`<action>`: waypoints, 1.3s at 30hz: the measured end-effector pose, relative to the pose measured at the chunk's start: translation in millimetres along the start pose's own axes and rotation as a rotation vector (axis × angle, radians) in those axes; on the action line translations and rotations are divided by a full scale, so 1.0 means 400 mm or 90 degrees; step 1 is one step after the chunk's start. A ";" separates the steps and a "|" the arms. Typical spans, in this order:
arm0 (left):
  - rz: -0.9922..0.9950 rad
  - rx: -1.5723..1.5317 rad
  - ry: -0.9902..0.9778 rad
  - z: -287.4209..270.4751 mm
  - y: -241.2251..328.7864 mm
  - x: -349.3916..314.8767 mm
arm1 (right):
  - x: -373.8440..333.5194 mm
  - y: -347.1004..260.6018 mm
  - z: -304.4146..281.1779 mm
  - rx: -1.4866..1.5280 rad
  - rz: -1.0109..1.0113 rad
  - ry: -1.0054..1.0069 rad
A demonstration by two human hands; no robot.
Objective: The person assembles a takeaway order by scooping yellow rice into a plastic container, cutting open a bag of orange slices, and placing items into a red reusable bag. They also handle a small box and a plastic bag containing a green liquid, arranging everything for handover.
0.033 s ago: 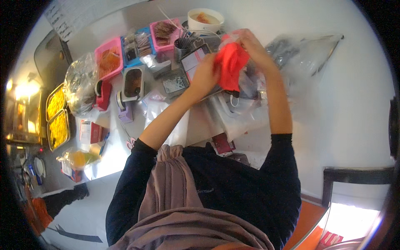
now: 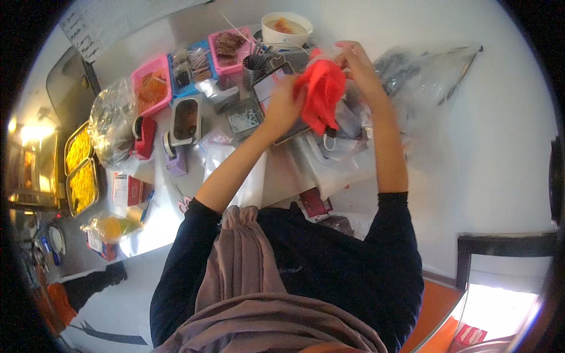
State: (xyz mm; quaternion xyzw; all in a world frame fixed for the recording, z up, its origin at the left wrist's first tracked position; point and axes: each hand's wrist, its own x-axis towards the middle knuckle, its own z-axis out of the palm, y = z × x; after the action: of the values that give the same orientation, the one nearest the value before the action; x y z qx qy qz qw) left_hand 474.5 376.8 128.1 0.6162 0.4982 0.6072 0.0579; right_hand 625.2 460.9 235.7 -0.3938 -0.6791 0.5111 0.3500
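Note:
A limp, crumpled red sheet, plastic or cloth, hangs above the far part of the table. My left hand is closed on its left side, with the fingertips hidden in the folds. At its upper right edge my right hand has its fingers curled in against it. Blurred, see-through film shows at the top between the two hands. Below the red sheet lie a dark tray and a tablet-like board. A small grey box of white sticks stands close to my left wrist.
Behind my hands are a white pot, a pink basket and a black utensil cup. Clear bags bulge at the right. Trays of yellow food, a red tape dispenser and scissors lie to the left.
The red sheet has shifted slightly left and spread out more. My left hand has moved a little left with it, and my right fingers have lifted partly off its top.

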 end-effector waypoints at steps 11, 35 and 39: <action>-0.207 -0.060 0.058 -0.166 0.015 0.065 | -0.090 0.538 -0.008 -0.537 -0.125 0.183; -0.560 0.375 -0.065 -0.629 0.088 -0.370 | -0.149 0.296 0.293 0.015 -0.128 -0.116; -0.491 0.509 -0.164 -0.652 0.058 -0.426 | -0.283 0.164 0.523 0.055 -0.151 -0.399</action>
State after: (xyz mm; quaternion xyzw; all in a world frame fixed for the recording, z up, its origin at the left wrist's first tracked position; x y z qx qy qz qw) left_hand 316.6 109.7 92.8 0.4326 0.8672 0.2262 0.0978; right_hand 503.6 283.3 115.3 -0.1205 -0.7727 0.5912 0.1974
